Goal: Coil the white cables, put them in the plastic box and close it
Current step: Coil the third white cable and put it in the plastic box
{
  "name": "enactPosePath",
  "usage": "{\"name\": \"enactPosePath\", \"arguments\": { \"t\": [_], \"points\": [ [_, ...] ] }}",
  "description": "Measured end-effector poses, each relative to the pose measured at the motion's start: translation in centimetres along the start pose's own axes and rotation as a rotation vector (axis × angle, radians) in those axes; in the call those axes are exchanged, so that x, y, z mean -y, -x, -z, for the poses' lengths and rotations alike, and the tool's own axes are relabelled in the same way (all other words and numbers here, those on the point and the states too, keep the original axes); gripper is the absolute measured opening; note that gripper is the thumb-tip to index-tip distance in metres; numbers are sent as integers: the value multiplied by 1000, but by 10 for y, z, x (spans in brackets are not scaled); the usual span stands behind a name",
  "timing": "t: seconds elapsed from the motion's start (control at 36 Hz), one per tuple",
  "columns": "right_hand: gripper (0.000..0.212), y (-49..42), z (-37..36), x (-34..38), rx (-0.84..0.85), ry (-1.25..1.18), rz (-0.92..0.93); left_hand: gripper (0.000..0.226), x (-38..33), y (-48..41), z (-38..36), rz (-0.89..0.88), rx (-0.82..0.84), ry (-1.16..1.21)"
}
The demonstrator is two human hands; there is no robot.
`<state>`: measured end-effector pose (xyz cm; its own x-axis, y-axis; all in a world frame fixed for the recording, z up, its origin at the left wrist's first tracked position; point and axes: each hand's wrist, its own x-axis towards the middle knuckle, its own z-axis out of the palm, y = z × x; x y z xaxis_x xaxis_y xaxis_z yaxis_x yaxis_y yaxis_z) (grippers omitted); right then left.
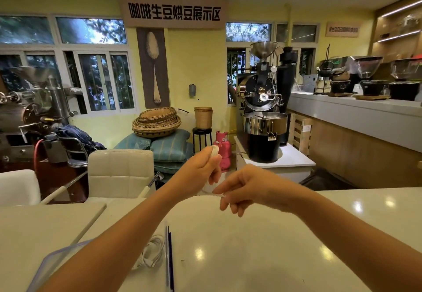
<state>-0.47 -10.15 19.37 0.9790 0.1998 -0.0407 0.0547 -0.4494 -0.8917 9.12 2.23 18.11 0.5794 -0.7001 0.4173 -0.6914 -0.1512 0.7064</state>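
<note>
One cable [214, 151] links left hand [200, 169] and right hand [249, 189].

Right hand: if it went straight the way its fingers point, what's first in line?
Likely the left hand, gripping the coiled white cable. The right hand pinches the cable's loose stretch and its fingers aim at the left hand's lower fingers; depth is unclear.

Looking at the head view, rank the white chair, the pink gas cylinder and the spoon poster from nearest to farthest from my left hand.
From the left hand, which grips the white cable:
1. The white chair, just across the table, to the left.
2. The pink gas cylinder, on the floor beyond, beside the roaster.
3. The spoon poster, on the far wall.
</note>
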Motion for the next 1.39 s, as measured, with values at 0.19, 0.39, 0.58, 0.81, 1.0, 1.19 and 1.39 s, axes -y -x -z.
{"name": "enactPosePath", "arguments": {
  "t": [0.19, 0.39, 0.58, 0.81, 1.0, 1.19, 1.39],
  "points": [
    [18, 6, 31, 20, -40, 15, 141, 30, 7, 12, 8, 149, 331, 326],
    [11, 3, 46, 12, -103, -26, 266, 36, -2, 18, 8, 149, 605, 804],
    [7, 1, 41, 1, -161, -106, 374, 14, 3, 14, 9, 66, 707, 993],
    [20, -7, 27, -7, -376, -106, 436, 28, 0, 12, 8, 98, 549, 1097],
    [19, -15, 16, -12, -362, -395, 386, 25, -5, 9, 6, 116, 584, 1242],
    [17, -19, 11, -18, -348, -574, 344, 25, -11, 12, 6, 192, 418, 984],
    [19, -21, 12, -19, -446, -481, 324, 31, -19, 14, 4, 257, 239, 697]
  ]
}}
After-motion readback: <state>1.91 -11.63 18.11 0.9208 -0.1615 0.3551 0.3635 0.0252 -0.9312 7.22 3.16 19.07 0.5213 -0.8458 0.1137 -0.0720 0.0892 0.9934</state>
